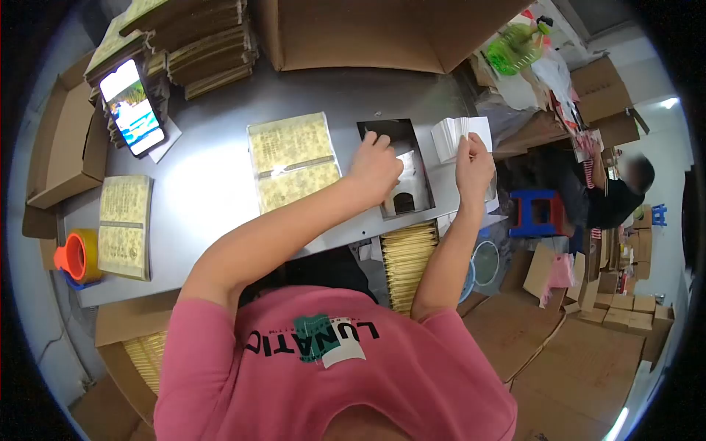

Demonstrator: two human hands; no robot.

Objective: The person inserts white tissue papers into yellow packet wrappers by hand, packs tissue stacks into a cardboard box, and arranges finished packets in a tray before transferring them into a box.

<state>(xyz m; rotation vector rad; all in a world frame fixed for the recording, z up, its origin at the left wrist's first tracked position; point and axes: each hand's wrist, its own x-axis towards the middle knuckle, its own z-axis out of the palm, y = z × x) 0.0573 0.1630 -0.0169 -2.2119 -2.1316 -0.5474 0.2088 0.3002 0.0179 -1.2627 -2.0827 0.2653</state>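
My left hand [376,170] is over the edge of a dark rectangular opening [421,187] in the metal tabletop, its fingers curled. Whatever it may pinch is hidden or too small to make out. My right hand [475,173] pinches the lower edge of a fanned stack of white paper slips [447,138] at the table's right side. Left of my left hand, a yellow patterned booklet-like packet [294,151] in a clear, shiny wrap lies flat, partly covered by my forearm.
A lit phone [132,107] leans by piled packets [209,48]. Another packet stack [123,226] and a tape roll [87,256] sit left. An open carton [360,37] stands behind. Below the table edge are packed yellow items [408,268]. Right are a blue stool [535,213] and another person [614,195].
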